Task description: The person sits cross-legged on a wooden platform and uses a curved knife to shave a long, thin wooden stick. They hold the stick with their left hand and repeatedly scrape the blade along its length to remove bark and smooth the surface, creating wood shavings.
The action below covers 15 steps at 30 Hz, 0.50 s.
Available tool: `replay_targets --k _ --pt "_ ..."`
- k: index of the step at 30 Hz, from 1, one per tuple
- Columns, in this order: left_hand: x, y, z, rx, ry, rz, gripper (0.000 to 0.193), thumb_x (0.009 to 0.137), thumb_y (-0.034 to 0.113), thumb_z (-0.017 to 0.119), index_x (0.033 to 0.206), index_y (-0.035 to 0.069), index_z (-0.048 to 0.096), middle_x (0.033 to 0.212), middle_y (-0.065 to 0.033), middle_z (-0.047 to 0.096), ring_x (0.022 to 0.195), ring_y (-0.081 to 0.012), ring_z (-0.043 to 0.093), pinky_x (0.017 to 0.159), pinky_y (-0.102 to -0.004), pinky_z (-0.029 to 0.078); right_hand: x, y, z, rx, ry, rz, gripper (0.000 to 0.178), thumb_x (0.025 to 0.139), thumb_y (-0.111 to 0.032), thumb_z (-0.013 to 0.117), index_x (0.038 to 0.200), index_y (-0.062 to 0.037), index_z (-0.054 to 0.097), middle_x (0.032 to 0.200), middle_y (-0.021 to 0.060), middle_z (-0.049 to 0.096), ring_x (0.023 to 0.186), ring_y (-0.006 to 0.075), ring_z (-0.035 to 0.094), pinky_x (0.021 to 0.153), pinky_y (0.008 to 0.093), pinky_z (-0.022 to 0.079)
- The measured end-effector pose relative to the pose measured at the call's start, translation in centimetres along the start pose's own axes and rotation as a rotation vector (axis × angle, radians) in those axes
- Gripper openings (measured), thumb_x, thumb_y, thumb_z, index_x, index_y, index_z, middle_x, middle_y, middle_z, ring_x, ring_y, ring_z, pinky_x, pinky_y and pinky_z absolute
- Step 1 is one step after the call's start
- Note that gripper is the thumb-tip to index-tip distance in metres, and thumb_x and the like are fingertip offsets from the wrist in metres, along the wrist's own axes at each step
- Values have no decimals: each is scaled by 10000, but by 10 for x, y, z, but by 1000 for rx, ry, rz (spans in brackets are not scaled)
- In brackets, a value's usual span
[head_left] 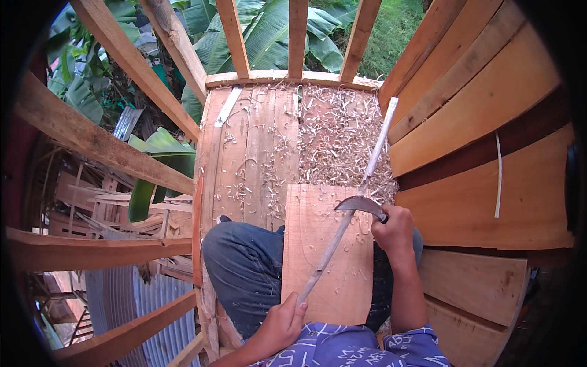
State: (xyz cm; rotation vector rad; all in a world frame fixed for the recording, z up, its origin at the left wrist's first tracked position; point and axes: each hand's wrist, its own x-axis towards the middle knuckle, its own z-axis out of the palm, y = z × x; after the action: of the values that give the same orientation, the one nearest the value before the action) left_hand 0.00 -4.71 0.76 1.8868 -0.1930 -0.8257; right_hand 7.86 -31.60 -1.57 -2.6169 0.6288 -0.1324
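A flat wooden board (327,257) is laid across the lap of a seated person, between the knees, its far end resting on the plank floor (251,147). A long thin stick (348,217) is laid diagonally over the board, from near left to far right. Its near end is gripped by the left hand (281,324), fingers closed round it. The right hand (394,229) is closed on a curved, sickle-like blade (361,203), which is set against the stick just beyond the board's far edge. Whether the blade is touching the board as well cannot be told.

Wood shavings (339,137) are heaped on the floor beyond the board, and a few curls are scattered over the board itself. A wall of wide planks (483,110) is seen to the right, an open timber frame (104,147) to the left, with banana leaves (269,30) beyond.

For a clean shave, the blade is best kept at a shallow angle and pushed away from the body along the grain, in light strokes. The stick should be pressed firmly against the board so it cannot roll, and turned a little between strokes. The holding hand is best kept well behind the edge.
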Motion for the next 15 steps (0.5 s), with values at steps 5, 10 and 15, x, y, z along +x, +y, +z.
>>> replay_targets --k 5,10,15 --pt "-6 1 0 -10 -40 -46 191 954 162 414 861 -3 435 527 -125 422 463 -181 455 474 -344 367 15 12 -4 -32 139 74 161 635 -153 605 674 0 637 630 233 572 632 402 585 604 451 470" --pt "-8 -5 -7 -71 -42 -52 218 967 196 401 863 10 446 561 -57 440 498 -127 436 487 -302 364 6 9 -2 91 0 18 151 643 -152 606 654 -2 623 627 220 579 608 387 586 577 439 469" --pt "-4 -12 -7 -242 -113 -55 268 988 245 359 845 32 436 622 16 414 544 -75 376 507 -242 340 -32 -13 1 98 -146 -300 135 652 -136 602 619 -5 599 600 208 567 561 368 581 543 422 462"
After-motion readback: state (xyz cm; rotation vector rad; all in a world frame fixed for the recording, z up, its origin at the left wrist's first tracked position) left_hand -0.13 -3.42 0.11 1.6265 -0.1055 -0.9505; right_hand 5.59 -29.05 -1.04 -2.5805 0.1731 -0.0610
